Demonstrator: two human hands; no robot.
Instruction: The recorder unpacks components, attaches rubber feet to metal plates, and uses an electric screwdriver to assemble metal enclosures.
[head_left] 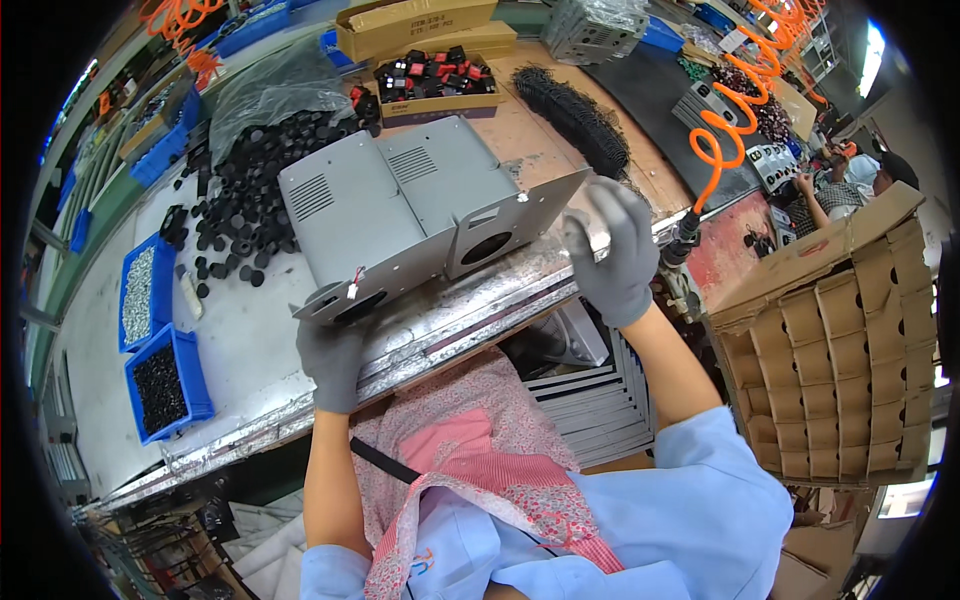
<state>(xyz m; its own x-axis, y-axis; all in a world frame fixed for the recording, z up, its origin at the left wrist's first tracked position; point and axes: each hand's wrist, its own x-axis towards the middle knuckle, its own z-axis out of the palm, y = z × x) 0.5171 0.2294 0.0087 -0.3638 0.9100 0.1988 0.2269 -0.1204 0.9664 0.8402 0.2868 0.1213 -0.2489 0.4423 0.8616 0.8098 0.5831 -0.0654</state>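
Two bent grey sheet-metal housings, a left one (355, 215) and a right one (440, 165), sit side by side on the workbench. Each has vent slots on top and a round hole in its front flange. My left hand (335, 365), in a grey glove, grips the lower left corner of the left housing; its fingertips are hidden by the metal. A thin red and white wire (355, 283) pokes out near there. My right hand (618, 255), gloved too and slightly blurred, is just off the right housing's right end, thumb and fingers apart, holding nothing visible.
Black round caps (240, 210) lie heaped at left, near blue bins of silvery (139, 295) and black (160, 385) small parts. Behind stands a carton of red-black switches (440, 85). An orange coiled hose (715, 150) hangs at right, above a divided cardboard box (830, 350). A co-worker (850, 185) sits beyond.
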